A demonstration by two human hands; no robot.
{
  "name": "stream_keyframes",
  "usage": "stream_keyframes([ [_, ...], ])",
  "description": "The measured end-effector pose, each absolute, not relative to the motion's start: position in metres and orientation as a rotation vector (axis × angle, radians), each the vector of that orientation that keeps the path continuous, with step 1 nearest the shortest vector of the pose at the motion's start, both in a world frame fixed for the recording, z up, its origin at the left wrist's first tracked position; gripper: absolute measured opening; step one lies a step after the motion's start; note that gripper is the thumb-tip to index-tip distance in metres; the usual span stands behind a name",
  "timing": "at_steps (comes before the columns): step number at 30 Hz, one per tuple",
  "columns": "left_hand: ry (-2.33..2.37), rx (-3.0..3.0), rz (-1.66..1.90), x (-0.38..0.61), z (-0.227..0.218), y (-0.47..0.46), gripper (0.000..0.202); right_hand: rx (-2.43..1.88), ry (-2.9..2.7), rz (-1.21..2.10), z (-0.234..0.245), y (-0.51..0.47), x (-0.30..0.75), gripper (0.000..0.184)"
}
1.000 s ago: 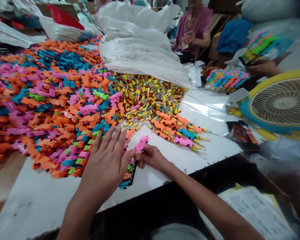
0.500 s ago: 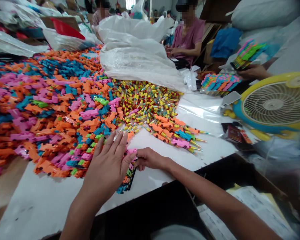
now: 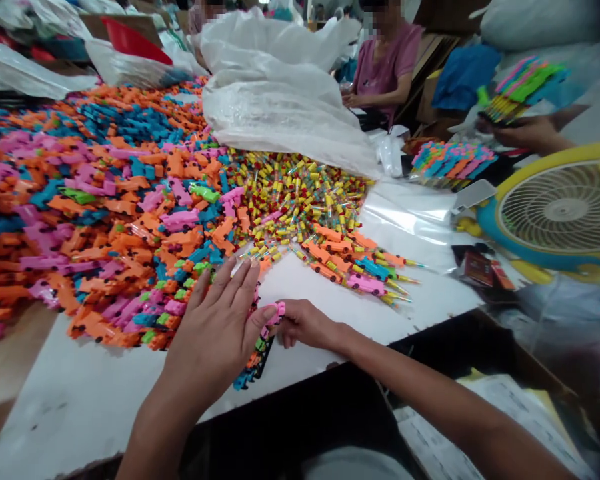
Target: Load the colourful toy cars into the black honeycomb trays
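My left hand (image 3: 220, 327) lies flat, fingers stretched out, on a stack of coloured plastic toy pieces (image 3: 253, 363) at the near edge of the white table (image 3: 70, 400). My right hand (image 3: 300, 323) is closed in a pinch on a pink toy piece (image 3: 276, 312), pressing it against the stack next to my left thumb. A big heap of orange, pink and blue toy pieces (image 3: 105, 200) spreads to the left. A pile of small yellow-and-red tubes (image 3: 300, 193) lies ahead.
A large white plastic bag (image 3: 280, 100) sits beyond the tubes. A yellow and blue fan (image 3: 555, 207) stands at the right. A seated person in a purple shirt (image 3: 385, 67) works at the far side, and another person's hand (image 3: 523, 133) holds a colourful stack.
My right hand has brought the raised pink piece down onto the stack beside my left thumb. My left hand stays flat on the stack.
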State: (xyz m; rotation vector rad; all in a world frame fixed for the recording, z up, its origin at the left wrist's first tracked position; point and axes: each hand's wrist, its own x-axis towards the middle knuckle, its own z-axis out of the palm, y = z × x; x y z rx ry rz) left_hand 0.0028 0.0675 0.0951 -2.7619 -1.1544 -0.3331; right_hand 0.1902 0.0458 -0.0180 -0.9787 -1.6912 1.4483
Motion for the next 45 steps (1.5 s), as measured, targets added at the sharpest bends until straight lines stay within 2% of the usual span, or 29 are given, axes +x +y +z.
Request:
stream_keyframes([
  [3,-1.14,-2.779,-0.337,0.002,0.095,0.068,0.066,-0.958,-1.82,1.509,-0.013,0.048,0.194,0.008],
  [8,-1.122,-2.795,-0.354,0.001,0.095,0.068,0.064,-0.897,-1.93,1.38,-0.01,0.059,0.197,0.011],
  [12,-1.126,-2.822,-0.343,0.001,0.095,0.067,0.062,-0.88,-1.982,1.405,-0.009,0.064,0.194,0.004],
  [18,-1.121,-2.815,-0.297,0.003,0.097,0.069,0.062,-0.88,-2.16,1.265,-0.004,0.067,0.192,0.021],
  [22,-1.11,-2.794,-0.301,0.004,0.095,0.07,0.062,-0.915,-2.214,1.157,-0.002,0.059,0.196,0.018],
  [24,-1.121,-2.786,-0.311,0.002,0.095,0.069,0.063,-1.084,-2.152,0.925,0.001,0.054,0.207,0.019],
  [28,-1.173,-2.81,-0.297,0.002,0.101,0.069,0.069,-1.954,-1.806,0.339,0.013,0.055,0.246,0.021],
  [30,-1.215,-2.809,-0.297,0.005,0.104,0.069,0.07,-2.276,-1.761,0.215,0.019,0.062,0.263,0.026],
  [33,-1.271,-2.759,-0.309,0.014,0.105,0.07,0.072,-2.378,-1.842,0.256,0.025,0.071,0.276,0.021],
  [36,-1.278,-2.742,-0.285,0.021,0.101,0.07,0.072,-2.2,-1.76,0.361,0.025,0.07,0.27,0.01],
  [39,-1.26,-2.747,-0.275,0.023,0.099,0.07,0.068,-1.706,-1.513,0.909,0.015,0.058,0.245,0.011],
  [42,-1.253,-2.751,-0.24,0.022,0.099,0.07,0.07,-1.142,-1.242,1.456,-0.005,0.048,0.212,0.02],
  [45,-1.253,-2.763,-0.21,0.021,0.1,0.071,0.072,-0.938,-1.135,1.54,-0.024,0.043,0.19,0.021],
])
